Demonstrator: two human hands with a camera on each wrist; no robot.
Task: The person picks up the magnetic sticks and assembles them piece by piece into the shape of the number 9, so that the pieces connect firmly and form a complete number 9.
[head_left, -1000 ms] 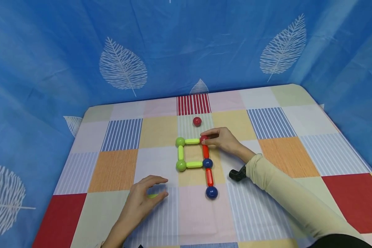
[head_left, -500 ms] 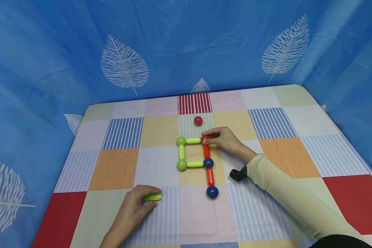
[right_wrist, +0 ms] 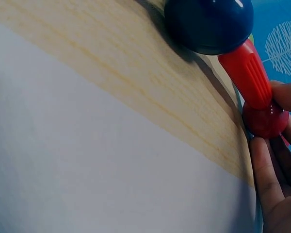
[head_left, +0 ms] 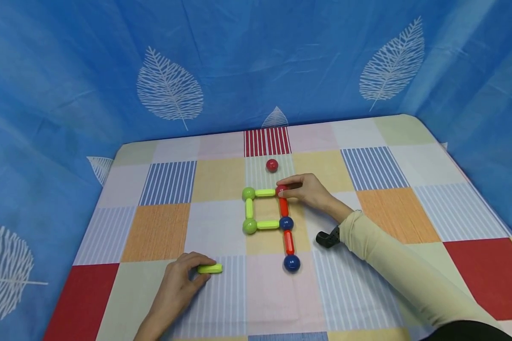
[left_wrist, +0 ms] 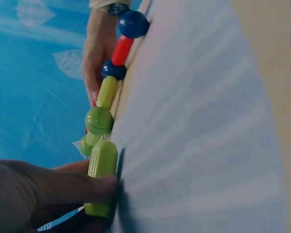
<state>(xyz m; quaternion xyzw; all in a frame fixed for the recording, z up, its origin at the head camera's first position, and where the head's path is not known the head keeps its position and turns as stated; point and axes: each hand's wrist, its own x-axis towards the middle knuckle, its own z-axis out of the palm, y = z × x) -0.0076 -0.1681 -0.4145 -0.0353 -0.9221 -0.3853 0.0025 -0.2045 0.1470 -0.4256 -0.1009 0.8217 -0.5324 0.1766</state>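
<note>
My left hand [head_left: 177, 284] is at the lower left, thumb and fingers pinching a lime-green magnetic rod [head_left: 211, 268]. In the left wrist view the thumb lies along the side of this rod. Right of and beyond it lies a square of rods and balls with two green balls [head_left: 249, 226] on its left side. My right hand [head_left: 311, 192] pinches the red ball [right_wrist: 264, 119] at the square's far right corner, where a red rod [right_wrist: 247, 75] joins it. A blue ball [head_left: 286, 223] forms the near right corner. From there a second red rod [head_left: 288, 242] runs to another blue ball [head_left: 292, 263].
A loose red ball [head_left: 271, 165] sits beyond the square. The table wears a patchwork cloth [head_left: 153, 232], and a blue leaf-print curtain [head_left: 256, 61] hangs behind and at both sides. A black device [head_left: 327, 238] is strapped at the right wrist.
My left hand has drawn back slightly to the left and closed in on the green rod, which now shows between the fingertips. The right hand stays at the red ball.
</note>
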